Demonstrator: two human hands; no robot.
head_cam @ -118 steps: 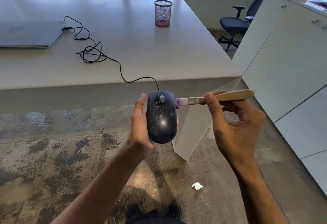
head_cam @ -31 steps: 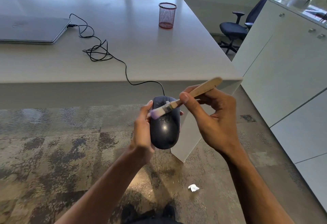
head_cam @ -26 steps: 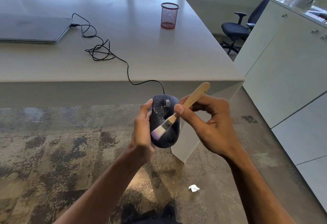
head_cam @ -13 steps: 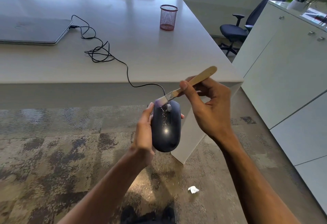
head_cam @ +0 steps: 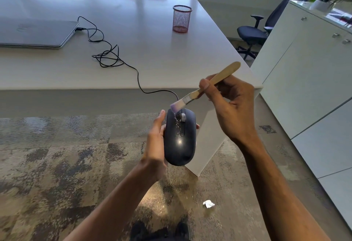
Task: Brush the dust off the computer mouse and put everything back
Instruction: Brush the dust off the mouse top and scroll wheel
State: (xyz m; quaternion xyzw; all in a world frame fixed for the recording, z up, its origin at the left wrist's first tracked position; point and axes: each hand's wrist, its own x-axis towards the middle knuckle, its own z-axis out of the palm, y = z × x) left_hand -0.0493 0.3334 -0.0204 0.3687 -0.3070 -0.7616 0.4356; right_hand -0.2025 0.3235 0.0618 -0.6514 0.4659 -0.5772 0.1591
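My left hand grips a black wired computer mouse from its left side, holding it in the air in front of the table's edge. White dust specks lie in a strip beside the scroll wheel; the rear of the shell looks glossy. My right hand pinches the wooden handle of a small brush. Its pale purple bristles touch the mouse's front left corner. The mouse's black cable runs up over the white table in a loose tangle to a closed grey laptop.
A red mesh pen cup stands on the table toward its right side. White cabinets line the right, with a dark office chair behind them. A crumpled white scrap lies on the patterned carpet near my shoes.
The brush swept down across the mouse's back, then returned up to its front edge. Much less dust covers the mouse than 4.7 s ago. My left hand kept its hold throughout.
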